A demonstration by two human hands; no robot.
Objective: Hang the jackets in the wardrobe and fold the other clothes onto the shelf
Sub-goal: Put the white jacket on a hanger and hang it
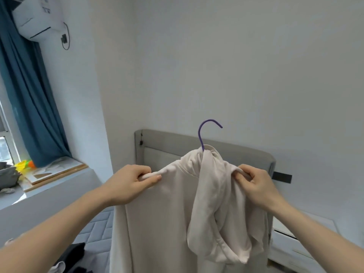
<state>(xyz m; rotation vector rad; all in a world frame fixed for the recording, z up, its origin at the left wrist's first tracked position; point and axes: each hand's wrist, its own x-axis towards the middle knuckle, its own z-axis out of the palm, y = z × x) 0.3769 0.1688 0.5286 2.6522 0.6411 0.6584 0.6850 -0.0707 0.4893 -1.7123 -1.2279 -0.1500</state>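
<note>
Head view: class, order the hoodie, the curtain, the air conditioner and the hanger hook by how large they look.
1. Hoodie, though nearness to the camera inflates it
2. Curtain
3. Air conditioner, partly cut off
4. Hanger hook

Both bare arms are reaching up & out in front, elbows low, wrists a bit higher. The left hand [130, 183] is curling into a fist w/ the thumb lying flat on top, pinching cloth between thumb & fingers, back of the hand facing the camera. The right hand [256, 186] is gripping too, fingers bent in & knuckles up, level w/ the left, the two well apart.
</note>
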